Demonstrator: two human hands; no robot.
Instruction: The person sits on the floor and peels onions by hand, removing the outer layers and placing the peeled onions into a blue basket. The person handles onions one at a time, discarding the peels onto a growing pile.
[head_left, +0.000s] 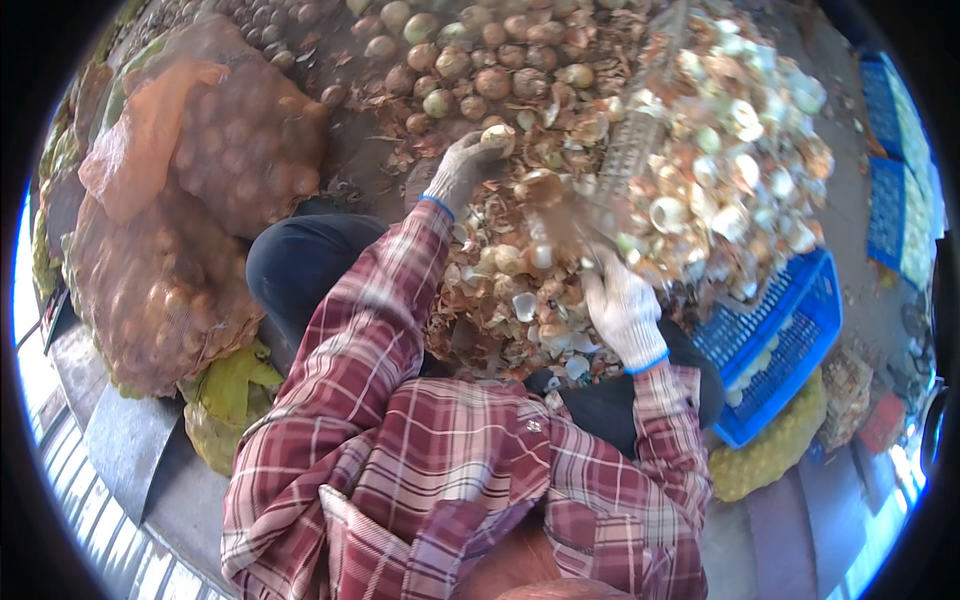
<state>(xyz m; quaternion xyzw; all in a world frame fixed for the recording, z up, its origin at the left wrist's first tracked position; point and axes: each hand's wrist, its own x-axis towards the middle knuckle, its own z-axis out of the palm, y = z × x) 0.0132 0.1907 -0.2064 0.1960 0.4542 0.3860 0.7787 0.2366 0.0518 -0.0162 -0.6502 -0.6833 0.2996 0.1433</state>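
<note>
My left hand, in a knitted glove with a blue cuff edge, holds an onion by its fingers at the near edge of the onion pile. The right hand is gloved too and curled over the heap of onion skins between my legs. A thin dark tool shows at its fingertips, too blurred to name surely. Brown onion peel is smeared by motion between the hands. Unpeeled onions lie on the ground beyond my left hand.
Mesh sacks of onions stand to my left. At the right, a heap of pale onion pieces and skins rises behind a blue plastic crate. A yellow mesh sack lies beside the crate. More blue crates stand farther right.
</note>
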